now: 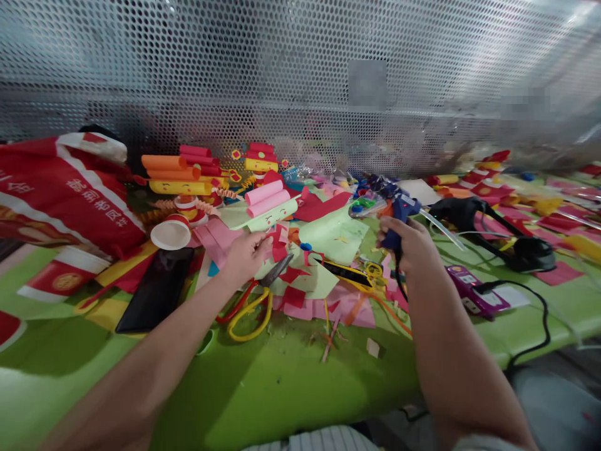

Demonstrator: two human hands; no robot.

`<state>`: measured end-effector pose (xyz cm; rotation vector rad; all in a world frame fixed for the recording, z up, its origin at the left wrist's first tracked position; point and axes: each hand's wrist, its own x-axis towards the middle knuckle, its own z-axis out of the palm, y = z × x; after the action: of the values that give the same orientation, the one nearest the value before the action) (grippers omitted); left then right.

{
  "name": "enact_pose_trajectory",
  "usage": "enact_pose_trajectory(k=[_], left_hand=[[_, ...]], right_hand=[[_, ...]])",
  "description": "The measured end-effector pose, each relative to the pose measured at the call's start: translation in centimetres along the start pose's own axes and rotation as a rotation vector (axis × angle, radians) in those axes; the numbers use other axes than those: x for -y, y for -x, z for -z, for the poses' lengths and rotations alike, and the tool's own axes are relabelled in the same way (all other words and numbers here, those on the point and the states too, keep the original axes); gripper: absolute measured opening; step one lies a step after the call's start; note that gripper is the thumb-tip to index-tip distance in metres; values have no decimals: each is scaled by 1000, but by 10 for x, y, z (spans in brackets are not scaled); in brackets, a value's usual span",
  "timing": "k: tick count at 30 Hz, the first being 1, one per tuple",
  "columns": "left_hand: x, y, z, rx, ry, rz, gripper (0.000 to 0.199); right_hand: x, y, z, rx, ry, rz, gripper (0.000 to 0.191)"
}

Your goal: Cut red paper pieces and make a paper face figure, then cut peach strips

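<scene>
Reaching over a messy green table (291,369) with both bare arms. Starting at the far left with a big red bag (94,188), then going on to a red and white cup (66,274) and a black phone (157,291) lying flat. Finding a yellow paper face (181,188) under orange paper rolls, behind the phone. Pinching a small red paper piece (280,241) with the thumb and fingers of the left hand (246,254), up near the middle of the mess. Seeing a green paper face (270,216) just behind it, and scissors (276,270) with red and yellow handles just in front. Gripping a blue glue gun (397,216) in the right hand (408,241), right of the paper pile, with fingers curled around the handle. Cannot tell if pressing the trigger. Ending with a purple power strip (479,294) beside the right arm.
</scene>
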<state>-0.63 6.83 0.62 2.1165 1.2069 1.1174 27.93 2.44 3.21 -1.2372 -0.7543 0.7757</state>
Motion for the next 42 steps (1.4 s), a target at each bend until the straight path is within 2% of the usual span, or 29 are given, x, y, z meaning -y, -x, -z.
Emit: enact_pose_trajectory(k=[4, 6, 9, 14, 17, 21, 27, 33, 39, 42], left_hand=[[-7, 3, -5, 6, -100, -41, 18], [-9, 5, -7, 23, -191, -83, 21], [-9, 6, -10, 56, -296, -131, 24], [-7, 7, -13, 100, -343, -136, 24], [-6, 7, -13, 125, -392, -147, 25], [-4, 7, -14, 110, -402, -151, 26], [-3, 8, -14, 93, -338, -191, 22], [-2, 10, -15, 80, -329, -205, 23], [-1, 11, -15, 84, -344, -220, 24], [-3, 11, -15, 91, -355, -237, 25]], right_hand=[[5, 36, -28, 204, -99, 60, 25], [4, 51, -37, 370, -69, 35, 28], [-2, 69, -47, 544, 29, 19, 22], [-8, 84, -56, 677, 108, -8, 24], [-7, 87, -59, 715, 84, 24, 26], [-8, 86, -59, 692, 157, 89, 29], [-14, 86, -55, 673, 312, 341, 28], [-14, 88, -57, 687, 322, 386, 22], [-11, 89, -58, 693, 346, 416, 26], [-14, 88, -58, 675, 364, 441, 19]])
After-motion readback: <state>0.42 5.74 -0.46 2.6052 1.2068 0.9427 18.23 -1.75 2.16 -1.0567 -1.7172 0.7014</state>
